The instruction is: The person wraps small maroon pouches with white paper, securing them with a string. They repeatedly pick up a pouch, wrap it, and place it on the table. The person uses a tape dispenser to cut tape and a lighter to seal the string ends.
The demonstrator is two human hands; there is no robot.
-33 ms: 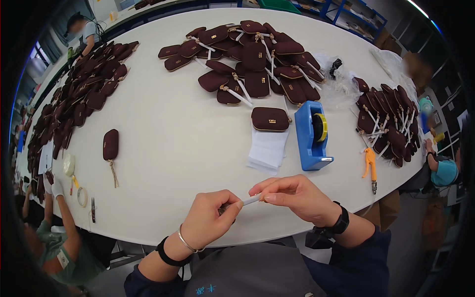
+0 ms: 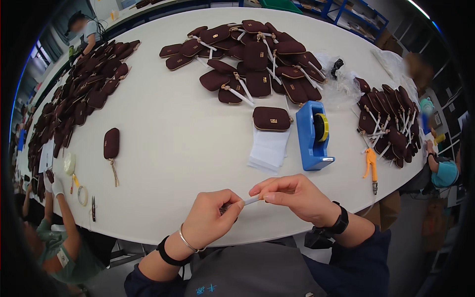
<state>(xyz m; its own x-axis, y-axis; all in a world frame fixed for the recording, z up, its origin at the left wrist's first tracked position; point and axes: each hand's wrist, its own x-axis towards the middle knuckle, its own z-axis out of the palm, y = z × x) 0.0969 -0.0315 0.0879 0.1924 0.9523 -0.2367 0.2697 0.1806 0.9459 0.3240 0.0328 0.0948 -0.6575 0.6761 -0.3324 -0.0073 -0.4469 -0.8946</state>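
My left hand (image 2: pixel 213 214) is closed in a pinch on one end of a thin white paper roll (image 2: pixel 252 200), close to the table's near edge. The fingertips of my right hand (image 2: pixel 300 199) pinch the roll's other end, so it spans the small gap between my hands. What lies inside the roll is hidden. Beyond them, a dark maroon zip pouch (image 2: pixel 271 119) rests at the top of a stack of white paper sheets (image 2: pixel 268 148). To the right of the sheets stands a blue tape dispenser (image 2: pixel 307 143) with a yellow-cored roll.
Maroon pouches with white-wrapped cords form a heap (image 2: pixel 257 57) at the far middle and a group (image 2: pixel 391 119) at right. More pouches (image 2: pixel 79 94) cover the left side. A single pouch (image 2: pixel 112 143), an orange air gun (image 2: pixel 371 166) and a co-worker's gloved hand (image 2: pixel 57 187) are nearby.
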